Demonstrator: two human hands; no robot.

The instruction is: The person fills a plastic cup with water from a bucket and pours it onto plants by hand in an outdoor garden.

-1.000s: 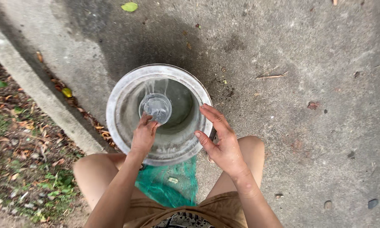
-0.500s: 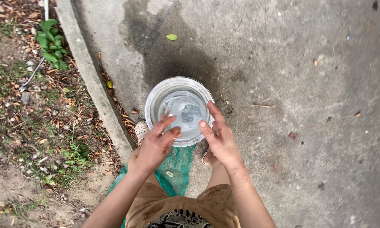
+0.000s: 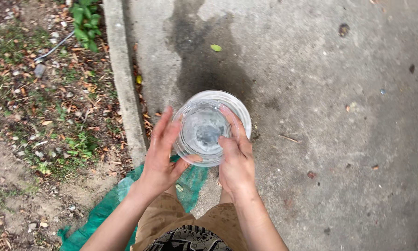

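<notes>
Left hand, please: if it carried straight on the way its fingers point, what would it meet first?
The left hand lies against the side of the clear glass container, fingers pointing up and away. Straight on looks free until the wet concrete ground, though depth is unclear.
</notes>
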